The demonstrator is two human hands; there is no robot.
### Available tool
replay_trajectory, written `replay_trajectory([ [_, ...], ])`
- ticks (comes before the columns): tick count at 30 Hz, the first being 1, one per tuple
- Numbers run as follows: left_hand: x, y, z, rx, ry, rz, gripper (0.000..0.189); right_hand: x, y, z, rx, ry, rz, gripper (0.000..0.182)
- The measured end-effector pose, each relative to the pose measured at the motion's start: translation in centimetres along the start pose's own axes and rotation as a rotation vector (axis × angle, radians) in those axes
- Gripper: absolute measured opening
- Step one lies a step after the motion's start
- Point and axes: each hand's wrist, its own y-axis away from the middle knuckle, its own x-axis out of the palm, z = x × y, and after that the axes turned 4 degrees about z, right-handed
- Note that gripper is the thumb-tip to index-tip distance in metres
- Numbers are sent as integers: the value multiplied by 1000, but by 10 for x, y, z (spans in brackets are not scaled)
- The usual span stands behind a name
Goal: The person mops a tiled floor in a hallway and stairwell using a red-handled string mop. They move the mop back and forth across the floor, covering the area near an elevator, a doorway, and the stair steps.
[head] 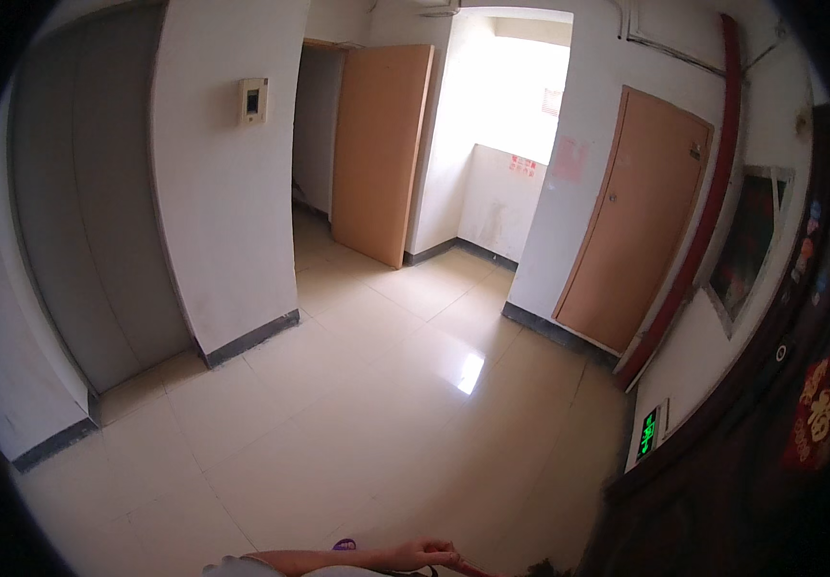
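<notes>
My left hand (435, 553) is at the bottom edge, its bare forearm reaching in from the left out of a light sleeve (234, 567). The fingers look bent, beside a thin dark strap or cord (432, 571) that the frame cuts off. From the fingertips a narrow reddish shape (478, 570) runs down to the right; I cannot tell what it is or whether the hand grips it. My right hand cannot be made out. Below me lies a glossy beige tile floor (328, 433), with the tip of a purple shoe (345, 544) showing past the forearm.
Grey elevator doors (90, 202) stand at left. A wooden door (382, 151) hangs ajar ahead, beside a bright window opening (530, 94). Another wooden door (638, 223) is closed, next to a red pipe (707, 216). A dark decorated door (732, 447) and a green exit sign (647, 435) flank my right.
</notes>
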Motion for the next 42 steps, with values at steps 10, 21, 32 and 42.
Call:
replay_trajectory([
  [10, -56, 46, -137, 56, -18, -148, 25, 0, -46, 126, -129, -271, 129, 30],
  [21, -94, 133, -247, 239, -273, -220, 20, 5, -108, 297, -487, -132, 647, 35],
  [32, -88, 162, -292, 631, -707, -56, 30, 41, -106, 412, -833, -589, 701, 24],
  [42, -80, 164, -278, 673, -1058, -133, 30, 73, -117, 427, -907, -486, 744, 25],
])
